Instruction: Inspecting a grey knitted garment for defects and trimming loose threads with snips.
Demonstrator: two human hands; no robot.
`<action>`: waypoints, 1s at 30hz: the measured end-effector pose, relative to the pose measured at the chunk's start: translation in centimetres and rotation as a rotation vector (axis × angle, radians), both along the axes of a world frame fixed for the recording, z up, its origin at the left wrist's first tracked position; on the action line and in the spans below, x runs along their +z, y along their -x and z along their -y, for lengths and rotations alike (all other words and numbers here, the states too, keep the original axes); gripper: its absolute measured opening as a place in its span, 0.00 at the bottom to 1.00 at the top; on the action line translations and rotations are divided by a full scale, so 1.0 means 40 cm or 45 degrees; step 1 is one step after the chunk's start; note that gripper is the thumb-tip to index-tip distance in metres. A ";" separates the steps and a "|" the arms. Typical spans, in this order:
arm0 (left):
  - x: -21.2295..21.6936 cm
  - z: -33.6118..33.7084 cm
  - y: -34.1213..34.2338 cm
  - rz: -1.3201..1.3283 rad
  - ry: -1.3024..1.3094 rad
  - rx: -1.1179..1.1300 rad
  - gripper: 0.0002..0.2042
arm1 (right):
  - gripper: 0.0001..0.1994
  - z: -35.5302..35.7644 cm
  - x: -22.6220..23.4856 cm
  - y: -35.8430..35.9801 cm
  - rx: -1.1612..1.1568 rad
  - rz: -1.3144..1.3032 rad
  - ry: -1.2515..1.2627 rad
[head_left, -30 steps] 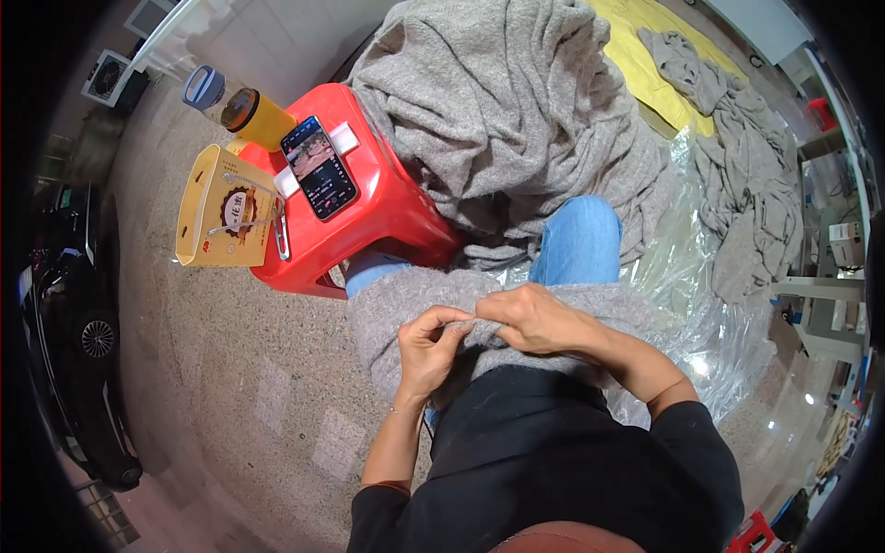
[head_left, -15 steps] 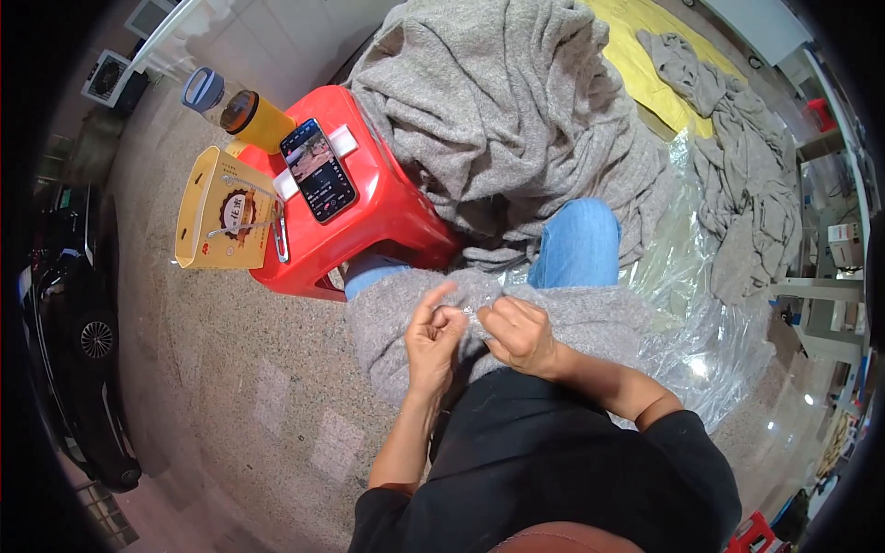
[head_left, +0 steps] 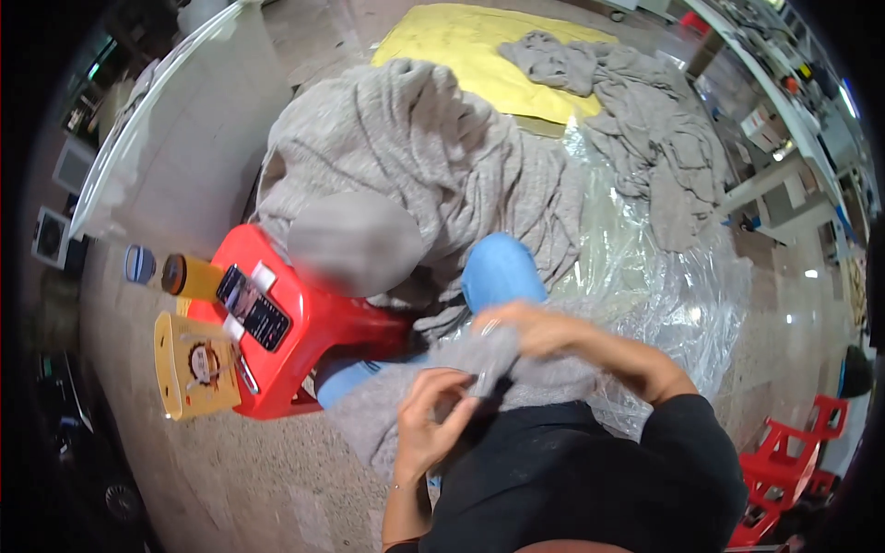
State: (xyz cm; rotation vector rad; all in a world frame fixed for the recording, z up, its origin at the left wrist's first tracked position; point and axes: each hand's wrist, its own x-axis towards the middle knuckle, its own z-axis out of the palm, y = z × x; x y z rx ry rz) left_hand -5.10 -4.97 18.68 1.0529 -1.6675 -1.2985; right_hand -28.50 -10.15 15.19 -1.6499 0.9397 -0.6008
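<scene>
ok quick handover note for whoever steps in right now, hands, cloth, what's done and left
Left hand: fingers curled at the near edge of the grey cloth on the lap, pinching it.
Right hand: on top of the same cloth, gripping a bunched fold.
Big grey pile lies ahead on the floor; more grey cloth sits further right by the yellow sheet.
Done: one cloth picked out, in hand.
Left: this cloth isn't flat or folded yet.

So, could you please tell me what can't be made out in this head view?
- Whatever the left hand pinches: too small, hidden by its fingers.
- Right hand fingertips: motion-blurred against the grey cloth.
- Top of the red stool: partly covered by a grey blurred patch.
- Shelf contents at the right rim: too small, bent by the fisheye.
</scene>
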 end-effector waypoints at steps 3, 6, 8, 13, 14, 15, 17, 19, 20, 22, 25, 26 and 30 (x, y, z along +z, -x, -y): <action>-0.037 0.030 -0.048 -0.031 -0.008 0.317 0.08 | 0.18 -0.090 0.200 0.270 -0.864 -0.167 0.416; -0.088 0.061 -0.090 -0.128 -0.098 0.583 0.04 | 0.16 -0.288 0.369 0.395 -1.442 -0.107 0.964; -0.114 0.080 -0.076 -0.272 -0.127 0.576 0.05 | 0.20 -0.356 0.435 0.429 -1.615 -0.514 1.342; -0.153 0.099 -0.031 -0.250 -0.106 0.506 0.05 | 0.21 -0.609 0.553 0.335 -2.269 0.007 0.876; -0.163 0.101 -0.052 -0.215 -0.137 0.479 0.05 | 0.21 -0.685 0.569 0.353 -2.350 0.128 0.753; -0.174 0.106 -0.075 -0.222 -0.180 0.439 0.05 | 0.21 -0.867 0.617 0.438 -2.422 0.214 0.664; -0.181 0.101 -0.032 -0.135 -0.147 0.364 0.05 | 0.22 -0.812 0.606 0.389 -2.268 -0.145 0.602; -0.197 0.094 -0.029 -0.023 -0.133 0.335 0.05 | 0.22 -0.779 0.620 0.380 -1.832 -0.614 0.723; -0.204 0.089 -0.053 -0.002 -0.137 0.371 0.05 | 0.22 -0.699 0.627 0.364 -1.311 -1.041 0.820; -0.217 0.081 -0.057 0.023 -0.176 0.365 0.05 | 0.19 -0.679 0.604 0.412 -1.556 -1.163 0.512; -0.253 0.059 -0.074 0.086 -0.186 0.396 0.04 | 0.20 -0.546 0.470 0.658 -1.482 -1.623 0.646; -0.264 0.049 -0.081 0.181 -0.196 0.417 0.04 | 0.18 -0.396 0.478 0.653 -1.391 -1.450 0.172; -0.279 0.009 -0.096 0.186 -0.338 0.539 0.04 | 0.20 0.028 0.170 1.021 -1.166 -1.582 0.146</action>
